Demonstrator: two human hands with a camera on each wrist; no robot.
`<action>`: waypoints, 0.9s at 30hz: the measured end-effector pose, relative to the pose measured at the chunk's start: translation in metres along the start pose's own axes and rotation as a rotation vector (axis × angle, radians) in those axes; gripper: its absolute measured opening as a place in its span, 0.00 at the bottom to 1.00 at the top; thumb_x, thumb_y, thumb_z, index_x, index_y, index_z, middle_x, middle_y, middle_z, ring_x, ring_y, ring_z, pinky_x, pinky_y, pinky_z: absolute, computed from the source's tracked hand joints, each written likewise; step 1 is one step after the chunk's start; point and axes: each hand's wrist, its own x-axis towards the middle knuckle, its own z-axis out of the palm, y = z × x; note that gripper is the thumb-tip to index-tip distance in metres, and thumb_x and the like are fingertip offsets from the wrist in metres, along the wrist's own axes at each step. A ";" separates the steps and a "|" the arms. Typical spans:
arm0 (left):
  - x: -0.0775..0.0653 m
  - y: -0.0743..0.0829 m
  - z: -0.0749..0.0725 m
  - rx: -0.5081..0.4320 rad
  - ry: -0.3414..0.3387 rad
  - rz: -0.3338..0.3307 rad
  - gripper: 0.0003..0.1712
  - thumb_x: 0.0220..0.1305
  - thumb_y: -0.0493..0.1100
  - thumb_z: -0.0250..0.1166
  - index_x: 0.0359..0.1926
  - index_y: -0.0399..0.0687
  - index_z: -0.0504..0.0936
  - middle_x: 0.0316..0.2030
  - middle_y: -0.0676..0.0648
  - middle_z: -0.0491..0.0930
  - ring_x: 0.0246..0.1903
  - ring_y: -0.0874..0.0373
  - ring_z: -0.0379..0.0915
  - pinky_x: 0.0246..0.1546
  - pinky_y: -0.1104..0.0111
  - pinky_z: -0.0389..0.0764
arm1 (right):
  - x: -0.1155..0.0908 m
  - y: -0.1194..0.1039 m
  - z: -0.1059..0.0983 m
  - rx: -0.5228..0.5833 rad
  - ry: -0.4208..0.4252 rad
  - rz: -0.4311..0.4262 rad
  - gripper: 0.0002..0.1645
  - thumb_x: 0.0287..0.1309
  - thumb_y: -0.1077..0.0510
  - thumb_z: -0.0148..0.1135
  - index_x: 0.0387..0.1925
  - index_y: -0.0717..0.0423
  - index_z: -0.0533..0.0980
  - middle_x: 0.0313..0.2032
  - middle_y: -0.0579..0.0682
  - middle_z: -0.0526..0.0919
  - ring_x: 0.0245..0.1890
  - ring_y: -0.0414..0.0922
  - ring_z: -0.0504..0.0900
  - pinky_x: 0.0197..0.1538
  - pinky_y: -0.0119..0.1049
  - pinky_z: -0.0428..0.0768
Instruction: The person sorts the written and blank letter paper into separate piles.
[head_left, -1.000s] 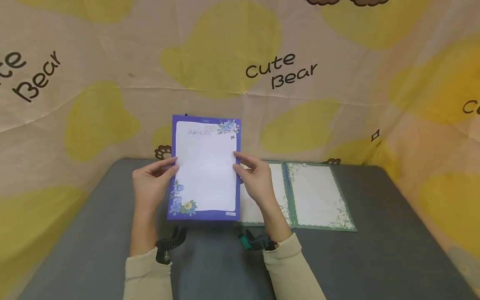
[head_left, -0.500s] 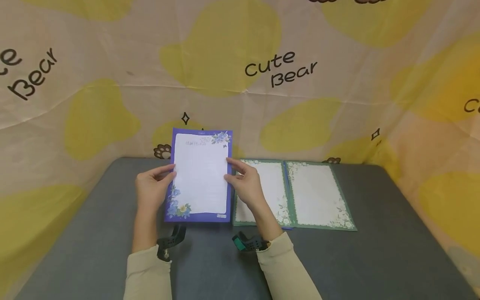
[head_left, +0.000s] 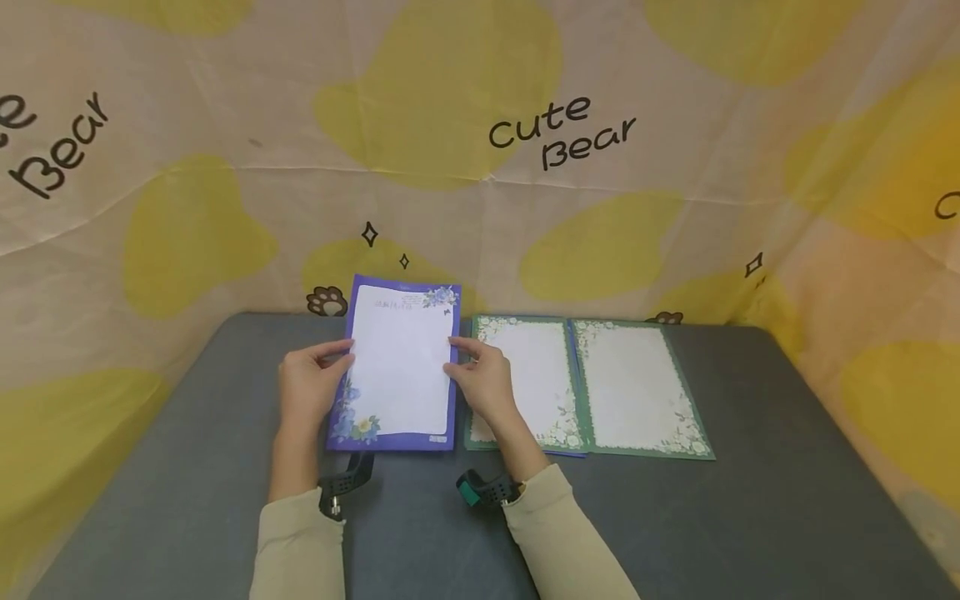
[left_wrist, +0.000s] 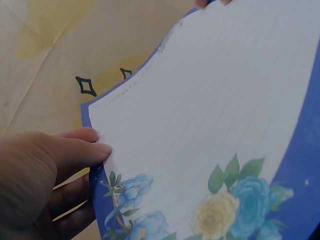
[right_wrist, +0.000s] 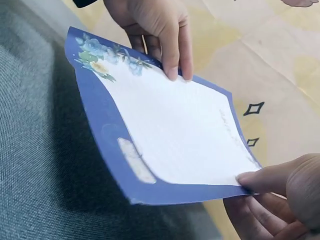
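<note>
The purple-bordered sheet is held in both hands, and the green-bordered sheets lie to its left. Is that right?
The side is wrong: the head view shows the green-bordered sheets lying to the right of the purple-bordered sheet. The rest stands.

Gry tbl (head_left: pixel 420 533), bkdrop (head_left: pixel 465 208) (yel. patches (head_left: pixel 592 246))

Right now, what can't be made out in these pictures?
- Head view: writing atop the purple-bordered sheet is too small and faint to read.
- Head view: part of the left green-bordered sheet is hidden behind the right hand.
- Head view: beneath that sheet only a blue edge shows; the rest is covered.
- Left wrist view: right hand mostly cut off by the top edge.
</note>
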 end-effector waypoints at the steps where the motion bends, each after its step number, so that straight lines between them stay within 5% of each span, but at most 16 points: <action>1: 0.000 -0.001 0.001 0.008 -0.003 0.001 0.15 0.66 0.40 0.68 0.54 0.46 0.87 0.48 0.38 0.87 0.32 0.56 0.71 0.23 0.75 0.70 | 0.000 0.001 0.001 -0.013 -0.004 0.004 0.25 0.58 0.65 0.69 0.59 0.53 0.81 0.57 0.58 0.85 0.17 0.35 0.73 0.21 0.27 0.69; 7: 0.001 -0.009 0.004 0.035 -0.006 0.019 0.15 0.66 0.39 0.68 0.53 0.45 0.88 0.46 0.36 0.87 0.30 0.56 0.72 0.22 0.74 0.70 | 0.000 0.009 0.007 -0.097 -0.015 -0.007 0.27 0.57 0.65 0.69 0.60 0.54 0.80 0.45 0.59 0.90 0.33 0.46 0.88 0.30 0.33 0.83; 12: 0.003 -0.013 0.007 0.033 -0.041 0.012 0.16 0.65 0.38 0.69 0.54 0.44 0.87 0.50 0.36 0.86 0.31 0.53 0.76 0.24 0.74 0.72 | 0.001 0.015 0.010 -0.148 0.012 -0.016 0.28 0.57 0.67 0.69 0.60 0.57 0.80 0.46 0.61 0.89 0.46 0.53 0.90 0.44 0.40 0.89; 19: 0.004 -0.016 0.010 0.052 -0.130 -0.019 0.22 0.65 0.37 0.69 0.60 0.43 0.83 0.59 0.33 0.81 0.44 0.43 0.83 0.36 0.64 0.85 | 0.000 0.020 0.014 -0.162 0.020 -0.040 0.28 0.56 0.68 0.69 0.60 0.60 0.79 0.49 0.62 0.88 0.47 0.54 0.90 0.45 0.41 0.89; 27: 0.003 -0.020 0.015 0.080 -0.106 -0.007 0.22 0.65 0.36 0.68 0.60 0.42 0.83 0.58 0.32 0.81 0.44 0.42 0.83 0.40 0.59 0.85 | -0.001 0.019 0.015 -0.181 0.023 -0.056 0.26 0.56 0.70 0.68 0.58 0.63 0.80 0.50 0.62 0.87 0.47 0.54 0.89 0.45 0.40 0.89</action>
